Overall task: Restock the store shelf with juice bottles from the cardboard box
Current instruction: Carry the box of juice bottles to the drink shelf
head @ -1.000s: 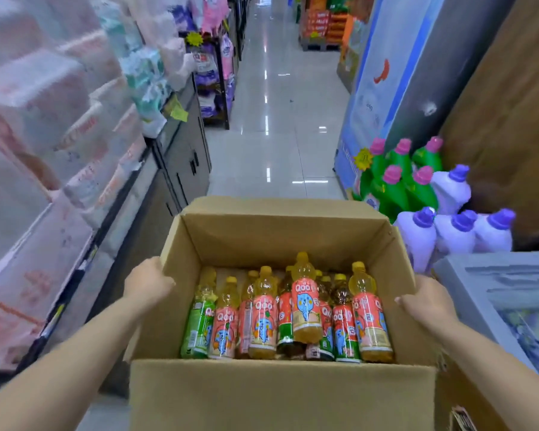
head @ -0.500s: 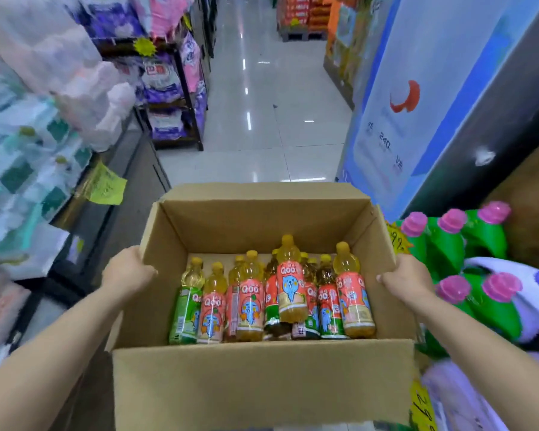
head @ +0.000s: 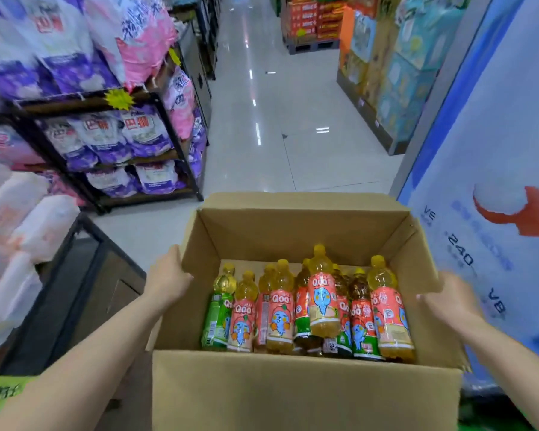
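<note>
While both hands, left hand (head: 168, 275) and right hand (head: 448, 301), still grip the cardboard box (head: 305, 396) of juice bottles (head: 322, 301), green jugs have left the frame's right.

Held up over the tiled floor (head: 262, 150): open cardboard box (head: 293, 399), gripped at its left rim by the left hand (head: 168, 278), with the right hand (head: 445, 303), blurred, at its right wall. Inside, bottles (head: 322, 300) packed side by side against the near wall, one riding higher than the rest. Standing on the floor to the left, a black rack (head: 168, 119) loaded with bags (head: 143, 129).
</note>
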Demonstrator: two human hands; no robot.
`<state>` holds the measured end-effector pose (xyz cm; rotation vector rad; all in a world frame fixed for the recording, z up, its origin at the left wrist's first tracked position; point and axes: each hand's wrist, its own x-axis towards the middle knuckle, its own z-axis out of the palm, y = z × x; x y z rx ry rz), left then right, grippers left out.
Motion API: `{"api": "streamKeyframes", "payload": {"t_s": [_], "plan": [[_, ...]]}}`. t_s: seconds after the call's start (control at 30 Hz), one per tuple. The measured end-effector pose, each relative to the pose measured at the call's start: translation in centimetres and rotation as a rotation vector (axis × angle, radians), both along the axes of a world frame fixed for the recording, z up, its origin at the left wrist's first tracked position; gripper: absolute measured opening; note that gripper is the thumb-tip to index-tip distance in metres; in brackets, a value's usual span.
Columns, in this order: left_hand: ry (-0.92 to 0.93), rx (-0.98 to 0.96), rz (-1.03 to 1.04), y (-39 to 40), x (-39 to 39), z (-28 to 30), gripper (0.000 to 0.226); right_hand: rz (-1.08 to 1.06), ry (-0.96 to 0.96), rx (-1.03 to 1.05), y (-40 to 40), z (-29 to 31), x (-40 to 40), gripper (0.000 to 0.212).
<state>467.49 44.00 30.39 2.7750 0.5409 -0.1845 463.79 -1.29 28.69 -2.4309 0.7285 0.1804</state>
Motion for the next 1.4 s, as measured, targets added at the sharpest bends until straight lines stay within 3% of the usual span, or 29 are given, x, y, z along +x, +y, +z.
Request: {"api": "streamKeyframes", "payload": {"t_s": [0.13, 0.3, 0.47, 0.7, 1.03, 1.4], "plan": [[-0.024, -0.058, 0.010, -0.7, 14.0, -0.3, 0.029, 0.048, -0.020, -0.065, -0.7, 0.9, 14.4, 0.032], [-0.031, -0.077, -0.025, -0.9, 31.5, -0.2, 0.031, 0.018, -0.008, -0.056, -0.9, 1.7, 30.7, 0.027], [-0.074, -0.082, -0.135, -0.9, 51.3, -0.9, 0.045, -0.064, -0.016, -0.051, -0.4, 1.6, 45.8, 0.029], [-0.093, -0.027, -0.319, -5.7, 77.4, 1.5, 0.040, -0.278, -0.049, 0.017, -3.3, 0.7, 64.2, 0.031], [-0.069, -0.090, -0.519, -22.8, 108.0, 1.8, 0.063, -0.498, -0.118, 0.018, -15.4, -0.1, 84.5, 0.028], [-0.049, -0.129, -0.969, -56.1, 130.8, 3.0, 0.033, -0.916, -0.125, -0.032, -34.5, 2.4, 94.7, 0.031]]}}
